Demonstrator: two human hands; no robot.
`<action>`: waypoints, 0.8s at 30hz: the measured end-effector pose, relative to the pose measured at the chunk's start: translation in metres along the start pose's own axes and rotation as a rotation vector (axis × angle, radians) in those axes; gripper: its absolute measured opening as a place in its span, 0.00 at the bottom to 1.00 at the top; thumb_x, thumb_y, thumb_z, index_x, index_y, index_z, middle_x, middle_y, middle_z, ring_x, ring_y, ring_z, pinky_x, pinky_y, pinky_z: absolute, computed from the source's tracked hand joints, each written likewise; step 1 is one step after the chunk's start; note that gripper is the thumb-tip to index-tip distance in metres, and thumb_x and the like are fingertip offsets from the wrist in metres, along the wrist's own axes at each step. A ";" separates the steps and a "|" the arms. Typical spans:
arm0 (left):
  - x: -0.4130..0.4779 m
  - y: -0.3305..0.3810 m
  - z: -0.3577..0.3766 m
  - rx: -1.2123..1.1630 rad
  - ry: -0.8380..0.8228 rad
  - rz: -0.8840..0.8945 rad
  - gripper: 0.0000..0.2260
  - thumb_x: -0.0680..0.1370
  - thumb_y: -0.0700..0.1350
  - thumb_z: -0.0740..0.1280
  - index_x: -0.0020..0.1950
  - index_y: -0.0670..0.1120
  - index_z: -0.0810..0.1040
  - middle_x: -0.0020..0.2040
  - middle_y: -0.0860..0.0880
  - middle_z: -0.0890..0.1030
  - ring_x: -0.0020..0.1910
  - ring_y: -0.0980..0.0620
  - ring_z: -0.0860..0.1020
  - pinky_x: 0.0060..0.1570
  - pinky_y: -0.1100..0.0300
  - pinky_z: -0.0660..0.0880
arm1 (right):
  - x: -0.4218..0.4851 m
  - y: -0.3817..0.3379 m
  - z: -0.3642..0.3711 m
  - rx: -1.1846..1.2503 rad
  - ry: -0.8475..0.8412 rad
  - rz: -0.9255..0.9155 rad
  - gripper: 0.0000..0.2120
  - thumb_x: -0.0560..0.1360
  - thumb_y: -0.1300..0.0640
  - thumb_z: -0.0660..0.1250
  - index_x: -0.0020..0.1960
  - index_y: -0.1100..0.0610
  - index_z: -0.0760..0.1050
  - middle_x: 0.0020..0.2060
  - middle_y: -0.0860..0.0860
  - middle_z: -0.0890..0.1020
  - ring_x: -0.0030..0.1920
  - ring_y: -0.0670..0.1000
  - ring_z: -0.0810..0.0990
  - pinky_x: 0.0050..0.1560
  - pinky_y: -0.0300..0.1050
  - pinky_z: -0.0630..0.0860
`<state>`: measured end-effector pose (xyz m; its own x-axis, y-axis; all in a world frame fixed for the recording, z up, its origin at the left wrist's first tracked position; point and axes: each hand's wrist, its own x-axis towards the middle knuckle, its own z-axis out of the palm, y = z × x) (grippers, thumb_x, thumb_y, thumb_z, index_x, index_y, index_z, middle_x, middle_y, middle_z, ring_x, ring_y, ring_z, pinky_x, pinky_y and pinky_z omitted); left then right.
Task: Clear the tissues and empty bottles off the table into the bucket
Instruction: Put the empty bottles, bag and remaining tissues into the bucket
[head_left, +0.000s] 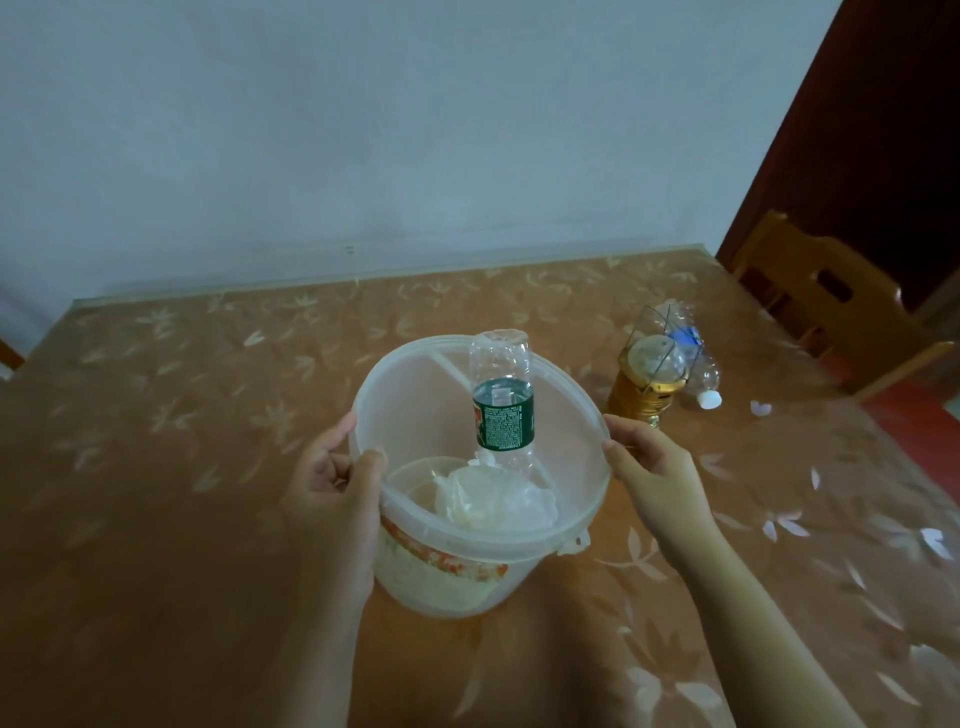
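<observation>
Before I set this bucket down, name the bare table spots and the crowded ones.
Bare: the table left of the bucket, back to the wall, and the near stretch beside the right hand. Crowded: far right, around the gold bottle, the lying clear bottle and white scrap.

Translucent bucket (415, 410) holds tissues (493, 501), 1 inverted green-labelled bottle (504, 415); amber bottle (641, 389), clear bottle (702, 371) beyond.

Head-worn camera looking forward and down onto the bucket (441, 577).

The single wide-angle view is sitting close above the bucket's near side, peering into its mouth. The bench (182, 415) is stretching away behind the bucket to the wall (363, 130), its far edge bowing with the lens. The left hand (332, 488) and right hand (649, 467) are showing at the bucket's two sides, their arms running down to the bottom edge.
</observation>
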<state>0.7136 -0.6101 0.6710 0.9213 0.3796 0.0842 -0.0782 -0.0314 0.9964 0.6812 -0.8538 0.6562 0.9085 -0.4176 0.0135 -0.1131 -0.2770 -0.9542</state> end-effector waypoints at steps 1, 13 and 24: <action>-0.004 0.001 0.006 0.002 0.009 0.001 0.15 0.65 0.45 0.66 0.47 0.63 0.79 0.23 0.57 0.70 0.25 0.59 0.71 0.32 0.66 0.73 | 0.004 0.002 -0.005 0.006 -0.011 -0.002 0.14 0.73 0.57 0.65 0.43 0.36 0.74 0.42 0.35 0.81 0.44 0.35 0.79 0.44 0.37 0.75; -0.062 0.009 0.053 0.046 0.149 0.033 0.16 0.64 0.45 0.67 0.46 0.65 0.79 0.23 0.58 0.72 0.24 0.59 0.70 0.31 0.56 0.72 | 0.032 0.014 -0.069 0.091 -0.185 -0.036 0.11 0.73 0.60 0.65 0.50 0.46 0.77 0.47 0.41 0.82 0.49 0.41 0.80 0.48 0.39 0.76; -0.116 0.001 -0.034 0.003 -0.012 0.076 0.18 0.65 0.43 0.65 0.48 0.62 0.78 0.23 0.57 0.71 0.24 0.59 0.71 0.30 0.65 0.73 | -0.099 0.024 -0.060 0.221 0.000 -0.007 0.10 0.72 0.62 0.66 0.48 0.47 0.79 0.48 0.46 0.83 0.47 0.46 0.81 0.44 0.41 0.77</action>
<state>0.5936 -0.6229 0.6624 0.9173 0.3648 0.1593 -0.1468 -0.0622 0.9872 0.5644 -0.8705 0.6499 0.9089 -0.4165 0.0201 -0.0162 -0.0834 -0.9964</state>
